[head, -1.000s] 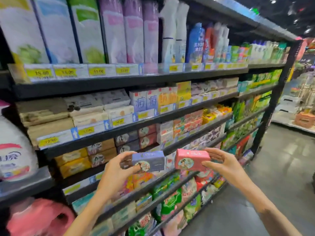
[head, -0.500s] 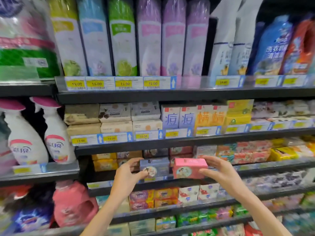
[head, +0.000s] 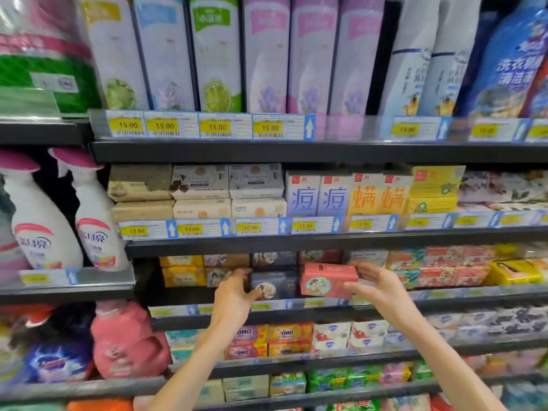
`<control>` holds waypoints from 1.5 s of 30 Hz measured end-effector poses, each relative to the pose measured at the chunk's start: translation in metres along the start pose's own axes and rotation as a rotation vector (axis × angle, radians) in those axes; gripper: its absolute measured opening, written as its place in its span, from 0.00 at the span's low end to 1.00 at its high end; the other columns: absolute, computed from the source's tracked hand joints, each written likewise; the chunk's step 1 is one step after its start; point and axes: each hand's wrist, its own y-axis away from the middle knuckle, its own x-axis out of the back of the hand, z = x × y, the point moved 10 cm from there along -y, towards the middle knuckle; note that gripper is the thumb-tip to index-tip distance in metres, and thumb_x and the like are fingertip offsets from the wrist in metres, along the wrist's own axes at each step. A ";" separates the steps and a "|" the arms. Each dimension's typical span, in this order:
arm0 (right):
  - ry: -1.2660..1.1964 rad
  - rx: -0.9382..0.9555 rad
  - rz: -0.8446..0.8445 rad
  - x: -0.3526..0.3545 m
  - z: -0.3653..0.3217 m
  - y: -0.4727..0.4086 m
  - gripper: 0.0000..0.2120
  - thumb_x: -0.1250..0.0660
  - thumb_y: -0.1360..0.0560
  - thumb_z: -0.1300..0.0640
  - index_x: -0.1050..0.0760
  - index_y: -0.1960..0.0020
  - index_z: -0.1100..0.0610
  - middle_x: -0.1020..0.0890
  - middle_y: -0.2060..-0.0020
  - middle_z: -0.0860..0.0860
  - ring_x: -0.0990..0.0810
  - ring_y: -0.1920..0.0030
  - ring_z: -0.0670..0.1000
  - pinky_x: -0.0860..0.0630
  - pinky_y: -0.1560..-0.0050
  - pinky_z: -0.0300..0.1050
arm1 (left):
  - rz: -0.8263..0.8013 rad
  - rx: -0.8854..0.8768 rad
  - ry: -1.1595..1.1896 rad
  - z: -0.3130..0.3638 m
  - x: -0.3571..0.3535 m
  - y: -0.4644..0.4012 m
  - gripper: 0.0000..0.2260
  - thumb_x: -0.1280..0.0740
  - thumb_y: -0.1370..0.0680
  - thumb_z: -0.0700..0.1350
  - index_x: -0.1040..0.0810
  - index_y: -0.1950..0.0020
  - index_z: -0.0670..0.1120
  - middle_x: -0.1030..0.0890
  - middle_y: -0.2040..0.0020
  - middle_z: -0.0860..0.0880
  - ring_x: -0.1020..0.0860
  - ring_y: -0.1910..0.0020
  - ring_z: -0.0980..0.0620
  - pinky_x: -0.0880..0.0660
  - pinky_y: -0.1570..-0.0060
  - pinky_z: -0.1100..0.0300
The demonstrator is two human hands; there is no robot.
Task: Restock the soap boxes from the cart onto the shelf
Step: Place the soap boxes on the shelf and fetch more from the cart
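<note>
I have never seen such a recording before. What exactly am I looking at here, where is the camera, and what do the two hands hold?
There is no machine here. A person wears one wide-angle camera on the head, so you see their own two bare arms reaching forward to a dark metal shop shelf with yellow price labels along its edge.

The left hand grips a dark blue cardboard soap box with a round picture on its front. The right hand grips a pink cardboard soap box of the same kind. Both boxes are at the shelf row where similar small boxes already stand; whether they rest on it yet, I cannot tell.

Higher shelves carry other soap packs, tall pastel bags and white spray bottles with pink caps.
</note>
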 end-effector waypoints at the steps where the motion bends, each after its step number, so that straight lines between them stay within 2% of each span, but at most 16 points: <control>1: 0.005 0.004 -0.003 -0.001 0.001 -0.003 0.24 0.22 0.30 0.50 0.25 0.37 0.49 0.20 0.45 0.37 0.23 0.44 0.32 0.29 0.41 0.33 | 0.014 0.010 -0.024 0.000 0.000 0.000 0.18 0.26 0.24 0.51 0.23 0.37 0.47 0.17 0.42 0.46 0.18 0.42 0.45 0.23 0.43 0.52; 5: 0.014 -0.005 -0.017 -0.004 0.004 -0.008 0.24 0.22 0.30 0.52 0.23 0.36 0.52 0.18 0.45 0.40 0.21 0.43 0.37 0.25 0.37 0.41 | 0.061 0.056 -0.056 -0.002 0.000 0.000 0.16 0.25 0.24 0.51 0.25 0.42 0.47 0.16 0.45 0.46 0.17 0.46 0.43 0.21 0.47 0.51; 10: 0.054 -0.012 -0.003 -0.004 0.011 -0.011 0.24 0.23 0.30 0.51 0.23 0.36 0.53 0.18 0.44 0.41 0.21 0.41 0.39 0.25 0.35 0.46 | 0.086 0.075 -0.080 -0.001 0.000 -0.001 0.15 0.25 0.25 0.50 0.28 0.46 0.49 0.17 0.49 0.46 0.16 0.52 0.44 0.18 0.50 0.49; 13: 0.110 -0.049 0.014 -0.006 0.019 -0.017 0.34 0.24 0.30 0.46 0.28 0.29 0.59 0.23 0.34 0.49 0.26 0.32 0.51 0.30 0.32 0.46 | 0.093 0.074 -0.096 -0.001 0.000 -0.001 0.14 0.26 0.24 0.50 0.29 0.47 0.49 0.17 0.49 0.46 0.16 0.52 0.44 0.18 0.50 0.50; 15: 0.141 -0.064 0.010 -0.011 0.023 -0.019 0.37 0.25 0.30 0.42 0.30 0.28 0.59 0.25 0.32 0.51 0.27 0.31 0.52 0.30 0.32 0.47 | 0.093 0.072 -0.107 0.000 -0.001 -0.001 0.14 0.26 0.24 0.50 0.29 0.47 0.49 0.17 0.49 0.46 0.16 0.51 0.44 0.18 0.50 0.51; 16: 0.148 -0.068 0.000 -0.015 0.025 -0.020 0.35 0.25 0.30 0.42 0.29 0.29 0.58 0.23 0.33 0.50 0.26 0.32 0.51 0.28 0.34 0.45 | 0.092 0.072 -0.109 0.000 -0.001 -0.001 0.14 0.26 0.24 0.50 0.29 0.47 0.49 0.17 0.49 0.46 0.16 0.50 0.44 0.18 0.50 0.52; 19: 0.167 -0.035 -0.010 -0.025 0.019 -0.015 0.18 0.26 0.26 0.51 0.26 0.39 0.52 0.22 0.45 0.42 0.23 0.44 0.41 0.29 0.50 0.25 | 0.096 0.064 -0.108 -0.001 -0.002 -0.001 0.14 0.26 0.24 0.50 0.29 0.46 0.49 0.17 0.49 0.46 0.16 0.51 0.45 0.18 0.50 0.52; 20: 0.182 -0.016 0.004 -0.027 0.017 -0.014 0.18 0.27 0.25 0.53 0.26 0.37 0.51 0.24 0.45 0.41 0.23 0.47 0.39 0.29 0.52 0.24 | 0.095 0.060 -0.106 -0.001 -0.002 -0.001 0.14 0.26 0.24 0.50 0.29 0.46 0.49 0.17 0.49 0.46 0.16 0.51 0.45 0.18 0.50 0.52; 21: 0.220 0.008 0.021 -0.029 0.016 -0.014 0.18 0.27 0.25 0.54 0.25 0.36 0.51 0.25 0.44 0.42 0.23 0.47 0.41 0.27 0.50 0.26 | 0.094 0.058 -0.106 -0.001 -0.002 -0.001 0.14 0.26 0.24 0.50 0.29 0.47 0.49 0.17 0.49 0.46 0.16 0.52 0.45 0.18 0.50 0.52; 24: 0.307 0.044 0.064 -0.036 0.018 -0.012 0.21 0.26 0.25 0.57 0.25 0.34 0.54 0.29 0.42 0.45 0.22 0.48 0.48 0.21 0.43 0.41 | 0.093 0.053 -0.111 -0.001 -0.002 -0.002 0.14 0.26 0.24 0.50 0.30 0.46 0.49 0.17 0.48 0.46 0.16 0.51 0.45 0.19 0.51 0.54; 27: 0.358 0.074 0.134 -0.037 0.019 -0.010 0.20 0.27 0.25 0.59 0.24 0.35 0.53 0.30 0.45 0.46 0.22 0.53 0.49 0.22 0.48 0.39 | 0.099 0.045 -0.114 -0.001 -0.002 -0.002 0.15 0.26 0.24 0.50 0.28 0.44 0.48 0.17 0.47 0.46 0.16 0.49 0.45 0.19 0.50 0.54; 31: 0.319 0.092 0.221 -0.035 0.019 -0.008 0.15 0.27 0.26 0.61 0.24 0.42 0.51 0.29 0.47 0.46 0.21 0.54 0.47 0.20 0.50 0.46 | 0.095 0.046 -0.113 -0.002 -0.003 -0.003 0.15 0.26 0.24 0.51 0.28 0.44 0.48 0.18 0.46 0.46 0.17 0.48 0.44 0.19 0.49 0.53; 35: 0.475 0.218 0.325 -0.035 0.000 0.010 0.11 0.28 0.26 0.60 0.24 0.45 0.53 0.28 0.49 0.48 0.25 0.52 0.50 0.25 0.54 0.41 | 0.096 0.046 -0.119 -0.001 -0.005 -0.004 0.15 0.26 0.24 0.51 0.28 0.44 0.49 0.17 0.45 0.46 0.16 0.48 0.45 0.19 0.48 0.52; 38: 0.618 0.425 0.311 -0.048 -0.018 0.025 0.08 0.29 0.26 0.60 0.19 0.46 0.54 0.21 0.49 0.48 0.25 0.46 0.52 0.25 0.47 0.46 | 0.103 0.040 -0.123 0.000 -0.005 -0.004 0.15 0.26 0.24 0.51 0.29 0.44 0.50 0.18 0.43 0.47 0.17 0.46 0.45 0.19 0.46 0.53; 40: 0.679 0.512 0.304 -0.056 -0.023 0.030 0.09 0.29 0.26 0.61 0.17 0.46 0.54 0.17 0.49 0.47 0.23 0.45 0.53 0.24 0.45 0.50 | 0.103 0.040 -0.125 0.000 -0.007 -0.005 0.16 0.26 0.24 0.51 0.28 0.43 0.50 0.18 0.42 0.46 0.17 0.46 0.44 0.19 0.46 0.52; 45: 0.666 0.511 0.248 -0.071 -0.018 0.032 0.14 0.29 0.26 0.59 0.18 0.41 0.50 0.16 0.43 0.44 0.18 0.43 0.46 0.23 0.39 0.49 | 0.113 0.032 -0.105 0.003 -0.010 -0.005 0.17 0.25 0.25 0.51 0.26 0.41 0.50 0.19 0.42 0.47 0.17 0.45 0.44 0.20 0.44 0.51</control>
